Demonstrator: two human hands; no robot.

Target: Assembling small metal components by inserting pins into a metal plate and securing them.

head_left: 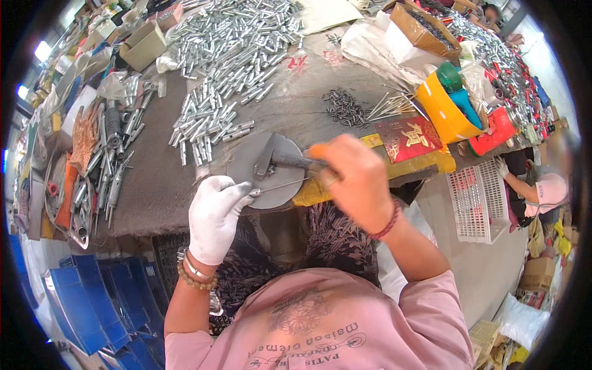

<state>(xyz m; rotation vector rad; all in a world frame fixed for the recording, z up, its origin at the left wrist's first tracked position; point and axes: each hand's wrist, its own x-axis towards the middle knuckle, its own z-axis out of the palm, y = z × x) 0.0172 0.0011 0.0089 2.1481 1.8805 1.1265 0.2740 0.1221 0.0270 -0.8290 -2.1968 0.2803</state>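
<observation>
Your gloved left hand [214, 213] pinches a thin rod [280, 185] lying crosswise on the round steel block [246, 163]; your right hand [357, 179] grips an orange-handled hammer [296, 161] just above.

Two hands [216, 213], one gloved; one round metal plate [262, 169]; one hammer [296, 161]; two white baskets [478, 200].

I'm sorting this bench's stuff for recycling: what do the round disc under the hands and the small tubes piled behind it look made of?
The round grey disc looks like bare steel: dull, matte, unpainted, with a worn sheen. The small silver tubes appear to be bright metal, perhaps plated steel or aluminium, given their shiny highlights; which one cannot be told.
</observation>
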